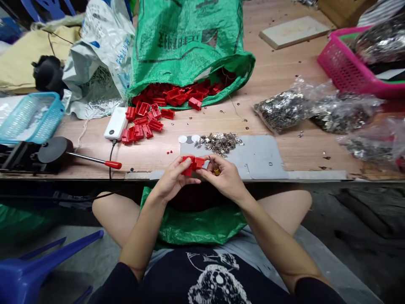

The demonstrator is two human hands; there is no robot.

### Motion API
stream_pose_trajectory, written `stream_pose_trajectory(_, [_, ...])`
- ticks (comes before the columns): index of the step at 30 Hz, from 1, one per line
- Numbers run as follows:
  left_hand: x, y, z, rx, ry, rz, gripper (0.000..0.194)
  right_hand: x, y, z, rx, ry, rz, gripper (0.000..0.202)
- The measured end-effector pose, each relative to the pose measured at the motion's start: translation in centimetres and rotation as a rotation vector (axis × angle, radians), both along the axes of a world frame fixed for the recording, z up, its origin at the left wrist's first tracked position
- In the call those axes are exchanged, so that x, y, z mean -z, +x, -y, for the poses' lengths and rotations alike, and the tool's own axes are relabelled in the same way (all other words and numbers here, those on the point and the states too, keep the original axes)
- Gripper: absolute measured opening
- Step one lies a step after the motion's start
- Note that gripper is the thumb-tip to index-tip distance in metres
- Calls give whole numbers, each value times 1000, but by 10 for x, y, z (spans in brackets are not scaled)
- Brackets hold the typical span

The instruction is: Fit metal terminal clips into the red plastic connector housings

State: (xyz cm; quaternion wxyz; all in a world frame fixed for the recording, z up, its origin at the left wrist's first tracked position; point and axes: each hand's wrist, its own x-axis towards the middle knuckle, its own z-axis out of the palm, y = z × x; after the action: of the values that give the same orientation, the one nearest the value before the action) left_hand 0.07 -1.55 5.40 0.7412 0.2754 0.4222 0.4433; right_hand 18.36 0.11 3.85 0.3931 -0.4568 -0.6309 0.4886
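Observation:
Between my two hands, at the table's front edge, are red plastic parts. My left hand is closed on them, thumb on top. My right hand pinches a small tool with a yellow handle, its fingertips beside the red parts' right end. Just beyond my hands, small metal pieces lie heaped on a grey mat. Loose red parts lie farther back to the left, in front of a green sack whose open mouth shows many more.
A hand press with a red-tipped lever and a blue basket stand at the left, near a white power bank. Bags of metal pieces and a pink basket are at the right. A green bag hangs over my lap.

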Motion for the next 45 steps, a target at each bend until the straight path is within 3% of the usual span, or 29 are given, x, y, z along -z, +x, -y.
stream_pose_trajectory(3, [8,-13,-2,-35,56,-173,47,5,7,-1,35,86,85,19])
stream_pose_trajectory(6, [17,-24,-3,-169,171,-546,45,13,15,-4,-54,304,300,6])
stream_pose_trajectory(10, [27,-30,-4,-277,372,-1258,37,23,15,-10,-173,464,517,23])
stream_pose_trajectory(13, [34,-38,-11,-250,529,-1542,33,23,14,-10,-188,472,494,28])
stream_pose_trajectory(17, [40,-54,-21,-288,598,-1601,36,15,24,-5,-111,492,373,28])
stream_pose_trajectory(21, [33,-48,-17,-389,690,-1594,45,8,55,-13,179,490,432,21])
stream_pose_trajectory(23, [28,-36,-12,-328,816,-1502,47,9,77,-27,348,473,525,21])
stream_pose_trajectory(25, [25,-20,-9,-204,906,-1361,51,14,96,-44,425,452,601,20])
stream_pose_trajectory(27, [27,-5,-9,-100,923,-1260,57,20,107,-59,421,416,648,18])
stream_pose_trajectory(30, [33,11,-14,-49,899,-1243,65,28,104,-72,409,351,713,15])
stream_pose_trajectory(34, [37,13,-16,-87,866,-1282,50,30,90,-75,391,349,718,14])
stream_pose_trajectory(38, [35,7,-12,-164,870,-1317,38,29,99,-75,327,367,736,13])
stream_pose_trajectory(42, [38,4,-11,-250,839,-1317,35,23,112,-79,283,368,778,17])
stream_pose_trajectory(45, [44,3,-12,-244,858,-1325,38,18,102,-87,217,408,730,28])
